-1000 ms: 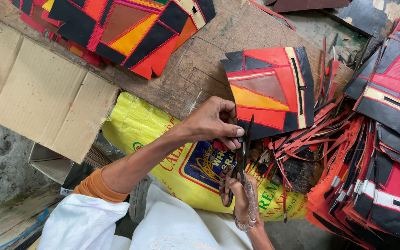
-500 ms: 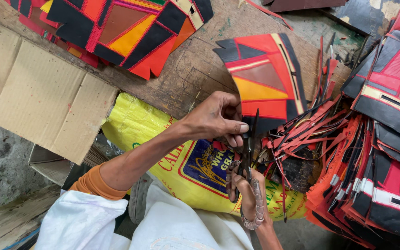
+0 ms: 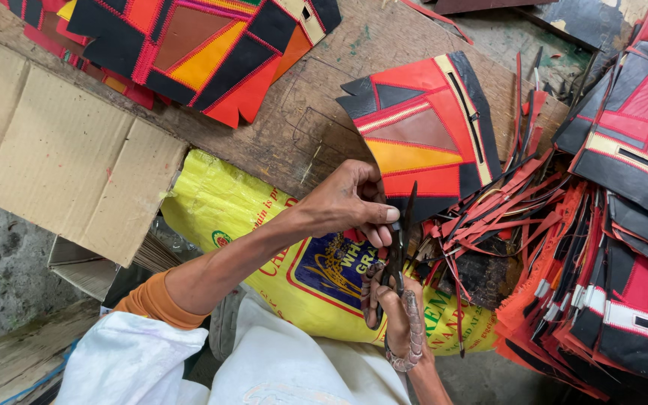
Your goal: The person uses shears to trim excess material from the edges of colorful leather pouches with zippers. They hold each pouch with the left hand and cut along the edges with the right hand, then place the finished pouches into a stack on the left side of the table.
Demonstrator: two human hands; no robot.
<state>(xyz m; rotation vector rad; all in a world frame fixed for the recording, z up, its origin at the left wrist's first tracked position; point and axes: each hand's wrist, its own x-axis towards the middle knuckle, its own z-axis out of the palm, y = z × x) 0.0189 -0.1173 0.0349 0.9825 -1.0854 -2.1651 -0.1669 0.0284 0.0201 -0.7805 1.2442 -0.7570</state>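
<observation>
Left hand (image 3: 346, 201) pinches the red-and-black patchwork panel (image 3: 423, 127) at its lower edge; right hand (image 3: 397, 315), wrist cut off, grips black scissors (image 3: 399, 251), their blades partly hidden

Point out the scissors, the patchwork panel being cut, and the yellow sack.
Scissors (image 3: 399, 251), head view, on the blades near the pivot.
Patchwork panel (image 3: 421, 135), head view, on its red middle.
Yellow sack (image 3: 223, 206), head view, on its bare upper left corner.

The worn wooden table (image 3: 324, 97) carries a flattened cardboard sheet (image 3: 61, 157) left of a yellow printed sack (image 3: 264, 240), red-and-black patchwork panels (image 3: 189, 45) above it, and a heap of trimmed strips (image 3: 504, 225) to its right.
</observation>
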